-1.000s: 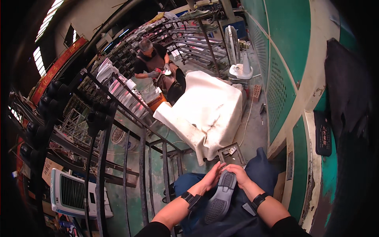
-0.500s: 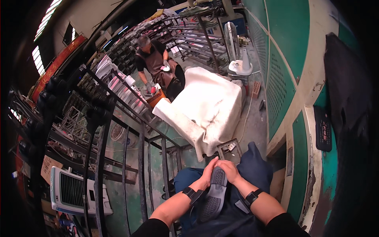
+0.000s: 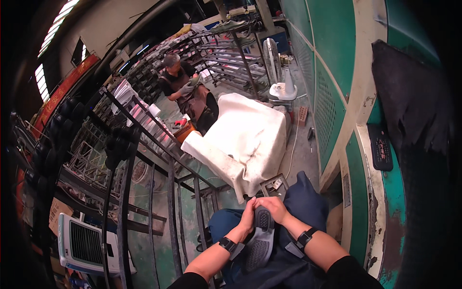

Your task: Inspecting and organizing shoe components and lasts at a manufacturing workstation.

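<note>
Lighting's kinda dim overall, window strips [image 3: 57, 27] glaring upper left, white drape [image 3: 245, 125] nearly blown out, fisheye edges bending into black.

The shoe sole [image 3: 262, 236] is grey with dark textured tread; trousers [image 3: 306, 195] navy; cloth [image 3: 245, 139] off-white, stained darker; panel [image 3: 327, 103] green, dotted.

Far left, we are seeing the co-worker [image 3: 180, 86] bringing both hands to a greenish piece [image 3: 195, 80], the red object [image 3: 180, 122] now lying on the orange box [image 3: 188, 132]. Near, we are turning the grey sole [image 3: 260, 248] straighter.
</note>
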The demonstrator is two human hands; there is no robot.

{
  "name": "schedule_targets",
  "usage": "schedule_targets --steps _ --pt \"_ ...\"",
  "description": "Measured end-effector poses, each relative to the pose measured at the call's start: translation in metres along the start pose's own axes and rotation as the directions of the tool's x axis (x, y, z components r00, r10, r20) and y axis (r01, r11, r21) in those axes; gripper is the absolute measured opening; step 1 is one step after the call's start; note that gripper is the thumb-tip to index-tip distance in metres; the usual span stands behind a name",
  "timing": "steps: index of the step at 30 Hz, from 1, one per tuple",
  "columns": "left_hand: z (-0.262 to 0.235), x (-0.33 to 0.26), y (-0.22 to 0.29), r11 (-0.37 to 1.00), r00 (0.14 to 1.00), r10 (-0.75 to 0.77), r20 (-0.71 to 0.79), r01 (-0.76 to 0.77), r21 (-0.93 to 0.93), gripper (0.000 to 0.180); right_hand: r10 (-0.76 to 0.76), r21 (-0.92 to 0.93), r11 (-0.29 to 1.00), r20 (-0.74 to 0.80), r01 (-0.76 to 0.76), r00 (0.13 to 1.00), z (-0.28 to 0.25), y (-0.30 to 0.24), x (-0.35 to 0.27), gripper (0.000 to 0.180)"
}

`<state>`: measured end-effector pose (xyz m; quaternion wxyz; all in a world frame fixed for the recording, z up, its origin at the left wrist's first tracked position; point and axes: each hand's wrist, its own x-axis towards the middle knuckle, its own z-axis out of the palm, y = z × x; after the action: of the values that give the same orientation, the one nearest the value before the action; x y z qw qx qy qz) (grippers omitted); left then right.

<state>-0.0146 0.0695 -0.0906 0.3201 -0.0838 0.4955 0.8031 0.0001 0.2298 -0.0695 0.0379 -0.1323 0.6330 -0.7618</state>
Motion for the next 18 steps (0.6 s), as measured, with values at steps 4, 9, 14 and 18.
schedule_targets --steps 4,9,14,18 --pt "-0.004 -0.035 0.002 0.999 0.997 -0.045 -0.063 0.047 0.027 0.05 0.182 0.27 0.95 -0.081 -0.154 0.98 -0.026 0.026 0.016 0.048" --pt "-0.001 -0.11 -0.023 0.696 0.953 -0.137 0.272 0.288 -0.658 0.043 0.548 0.693 0.619 -0.043 -0.37 0.836 -0.025 0.042 0.028 0.057" --pt "0.006 -0.128 -0.036 0.76 0.988 -0.155 0.021 0.133 -0.637 0.042 0.542 0.621 0.716 -0.209 -0.318 0.814 -0.005 0.047 0.024 0.054" --pt "0.013 -0.138 -0.031 0.781 0.976 -0.2 -0.081 0.109 -0.614 0.046 0.522 0.575 0.758 -0.25 -0.308 0.816 0.002 0.04 0.021 0.05"
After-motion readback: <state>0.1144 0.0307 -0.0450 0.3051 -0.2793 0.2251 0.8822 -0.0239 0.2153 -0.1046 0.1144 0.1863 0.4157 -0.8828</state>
